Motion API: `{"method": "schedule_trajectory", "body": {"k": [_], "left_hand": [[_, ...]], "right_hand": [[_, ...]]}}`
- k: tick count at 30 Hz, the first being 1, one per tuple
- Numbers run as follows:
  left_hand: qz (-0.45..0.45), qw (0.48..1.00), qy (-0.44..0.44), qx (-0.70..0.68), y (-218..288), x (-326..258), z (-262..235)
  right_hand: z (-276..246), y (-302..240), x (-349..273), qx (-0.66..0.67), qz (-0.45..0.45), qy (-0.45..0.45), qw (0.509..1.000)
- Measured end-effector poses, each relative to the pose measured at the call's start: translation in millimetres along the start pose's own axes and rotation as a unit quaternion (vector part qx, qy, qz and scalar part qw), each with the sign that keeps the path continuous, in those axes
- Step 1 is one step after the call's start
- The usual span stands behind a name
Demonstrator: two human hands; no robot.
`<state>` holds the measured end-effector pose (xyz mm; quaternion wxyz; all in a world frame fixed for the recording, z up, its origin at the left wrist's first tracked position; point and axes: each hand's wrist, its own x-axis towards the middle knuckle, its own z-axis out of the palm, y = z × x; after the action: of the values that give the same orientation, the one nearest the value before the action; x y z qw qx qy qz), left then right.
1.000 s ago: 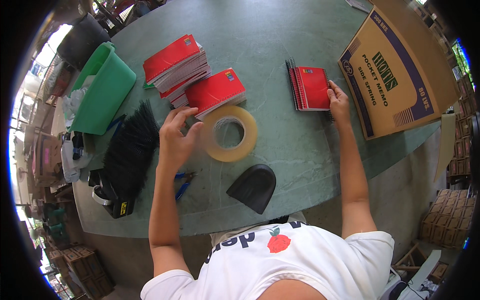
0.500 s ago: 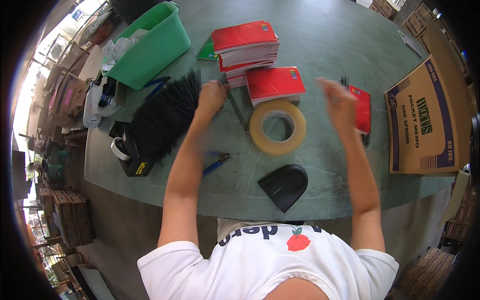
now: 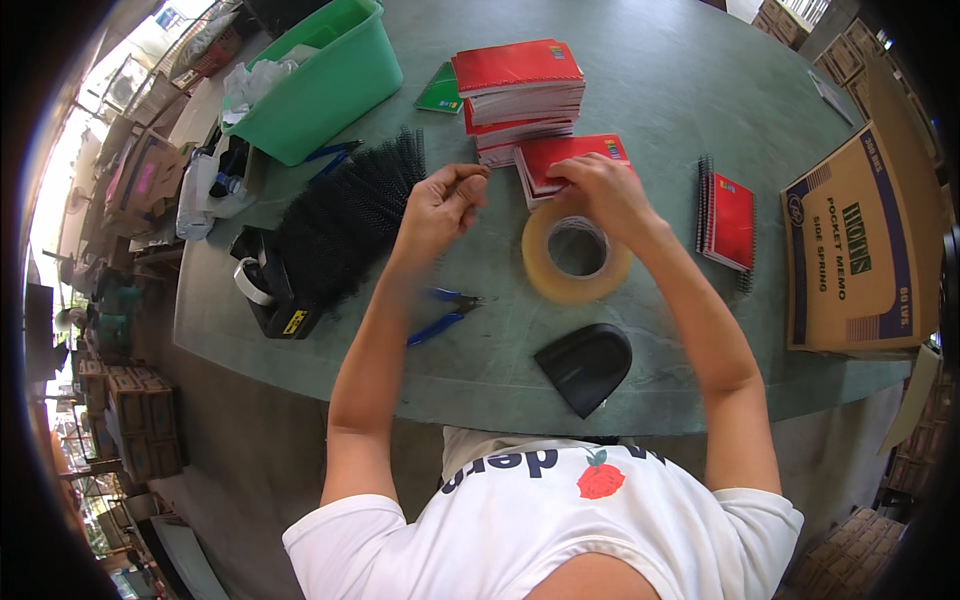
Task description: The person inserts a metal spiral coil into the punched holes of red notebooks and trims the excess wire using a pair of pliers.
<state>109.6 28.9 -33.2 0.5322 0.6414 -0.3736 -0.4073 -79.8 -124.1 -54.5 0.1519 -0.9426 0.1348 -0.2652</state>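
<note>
My left hand [image 3: 440, 212] is pinched closed in front of the notebook stacks; a small dark bit at its fingertips looks like the end of a black spiral coil, the rest not visible. My right hand [image 3: 607, 200] grips the left edge of the top red notebook [image 3: 570, 150] on the low near stack, its thumb and fingers at the page edges. Behind it rises a taller stack of red notebooks [image 3: 517, 68]. A mass of loose black spiral coils [image 3: 345, 220] lies left of my left hand. To the right sit spiral-bound red notebooks [image 3: 732, 222].
A wide roll of clear tape [image 3: 536, 268], blue-handled nippers [image 3: 440, 325] and a black rounded piece [image 3: 590, 368] lie near me. Around them are a black tape dispenser [image 3: 285, 310], a green bin [image 3: 335, 95], a green notebook [image 3: 440, 90] and a cardboard box [image 3: 850, 240].
My right hand has swung left from beside the bound notebooks to the low stack. The coil that hung from my left hand no longer shows at length. The view has shifted slightly.
</note>
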Motion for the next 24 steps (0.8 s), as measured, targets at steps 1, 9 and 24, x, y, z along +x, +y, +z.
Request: {"method": "schedule_trajectory", "body": {"k": [1,9,24], "left_hand": [[0.033,0.999,-0.012,-0.026,-1,-4,0],[0.16,0.96,-0.123,-0.191,-18,-14,0],[0.074,0.974,0.057,0.207,8,-30,31]], "right_hand": [[-4,1,-1,-0.012,-0.002,0.029,1.0],[-13,-51,-11,-0.037,0.025,0.048,0.998],[-16,-63,-6,0.085,0.134,-0.013,0.987]]}}
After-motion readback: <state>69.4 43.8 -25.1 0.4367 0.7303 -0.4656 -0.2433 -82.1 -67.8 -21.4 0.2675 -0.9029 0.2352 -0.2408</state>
